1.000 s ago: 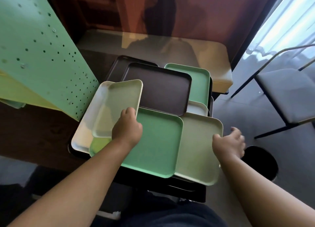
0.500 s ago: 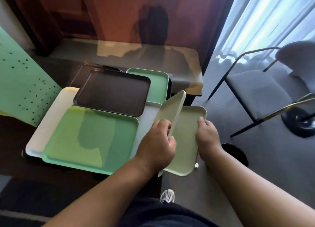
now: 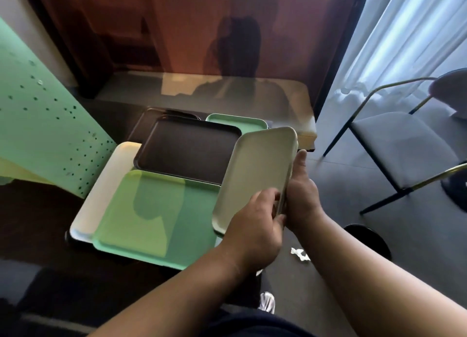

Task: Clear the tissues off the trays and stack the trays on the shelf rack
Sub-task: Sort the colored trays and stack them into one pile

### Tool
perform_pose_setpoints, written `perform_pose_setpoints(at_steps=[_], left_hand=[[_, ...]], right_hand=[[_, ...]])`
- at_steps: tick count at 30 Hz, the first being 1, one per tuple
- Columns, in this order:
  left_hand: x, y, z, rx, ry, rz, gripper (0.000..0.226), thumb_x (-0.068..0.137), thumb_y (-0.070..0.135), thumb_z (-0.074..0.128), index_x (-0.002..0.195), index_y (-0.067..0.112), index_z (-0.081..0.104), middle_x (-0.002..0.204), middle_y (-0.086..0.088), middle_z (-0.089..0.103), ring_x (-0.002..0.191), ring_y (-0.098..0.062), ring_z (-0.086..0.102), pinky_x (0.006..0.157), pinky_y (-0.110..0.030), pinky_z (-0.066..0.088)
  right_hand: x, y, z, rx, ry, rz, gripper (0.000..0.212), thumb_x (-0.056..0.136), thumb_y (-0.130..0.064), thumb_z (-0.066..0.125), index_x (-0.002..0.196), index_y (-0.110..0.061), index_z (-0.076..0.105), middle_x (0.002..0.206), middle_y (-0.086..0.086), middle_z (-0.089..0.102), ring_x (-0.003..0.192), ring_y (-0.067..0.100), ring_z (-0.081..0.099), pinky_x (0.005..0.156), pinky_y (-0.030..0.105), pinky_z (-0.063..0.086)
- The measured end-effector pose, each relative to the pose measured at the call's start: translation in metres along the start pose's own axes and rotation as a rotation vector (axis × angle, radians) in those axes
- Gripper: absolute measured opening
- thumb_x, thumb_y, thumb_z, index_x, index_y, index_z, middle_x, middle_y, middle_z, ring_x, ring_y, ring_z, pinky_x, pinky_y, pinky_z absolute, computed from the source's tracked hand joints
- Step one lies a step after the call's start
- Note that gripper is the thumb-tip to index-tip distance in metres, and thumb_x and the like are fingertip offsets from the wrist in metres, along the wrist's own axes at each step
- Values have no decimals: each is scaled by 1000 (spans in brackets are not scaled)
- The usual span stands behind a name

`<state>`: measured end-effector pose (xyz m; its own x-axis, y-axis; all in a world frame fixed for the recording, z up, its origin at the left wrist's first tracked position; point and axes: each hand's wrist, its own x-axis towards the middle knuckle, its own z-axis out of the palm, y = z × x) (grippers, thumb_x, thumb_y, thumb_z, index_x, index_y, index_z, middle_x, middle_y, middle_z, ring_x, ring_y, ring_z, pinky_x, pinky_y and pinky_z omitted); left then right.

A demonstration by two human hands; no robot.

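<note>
From the head view, my left hand (image 3: 255,225) and right hand (image 3: 302,192) both close their grip on the pale tray (image 3: 257,175), tilted up on edge above the right end of the tabletop (image 3: 45,210). A green tray (image 3: 156,215), brown tray (image 3: 189,154) and white tray (image 3: 106,185) lie flat there. A crumpled tissue (image 3: 300,254) lies on the floor (image 3: 379,273).

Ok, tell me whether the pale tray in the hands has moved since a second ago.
Yes. The pale tray lay flat at the pile's left, beside the dark brown tray; now both hands hold it tilted up at that tray's right.
</note>
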<state>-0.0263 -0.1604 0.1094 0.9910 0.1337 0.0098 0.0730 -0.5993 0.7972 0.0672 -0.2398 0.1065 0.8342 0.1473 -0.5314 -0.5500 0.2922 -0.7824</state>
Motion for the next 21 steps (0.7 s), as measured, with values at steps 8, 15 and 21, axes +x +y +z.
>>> perform_pose_setpoints(at_steps=[8, 15, 21], left_hand=[[11, -81, -91, 38, -180, -42, 29, 89, 29, 63, 116, 21, 61, 110, 2, 58, 94, -19, 61, 89, -36, 50], [62, -213, -205, 239, 163, -226, 73, 87, 34, 69, 149, 15, 37, 152, -7, 35, 139, -23, 34, 114, -35, 28], [73, -254, -210, -119, -248, -462, 28, 102, 40, 49, 95, 20, 67, 88, 4, 70, 87, -17, 64, 85, -40, 52]], right_hand=[[30, 46, 85, -262, 34, -9, 11, 90, -1, 62, 91, -12, 65, 93, 21, 73, 83, 38, 70, 83, 58, 57], [55, 69, 134, -725, -257, 214, 25, 81, 9, 66, 96, -9, 75, 90, 20, 76, 76, 34, 72, 80, 54, 61], [58, 94, 172, -1039, -320, 114, 24, 79, -12, 77, 100, -22, 73, 94, 2, 78, 82, 20, 76, 78, 38, 63]])
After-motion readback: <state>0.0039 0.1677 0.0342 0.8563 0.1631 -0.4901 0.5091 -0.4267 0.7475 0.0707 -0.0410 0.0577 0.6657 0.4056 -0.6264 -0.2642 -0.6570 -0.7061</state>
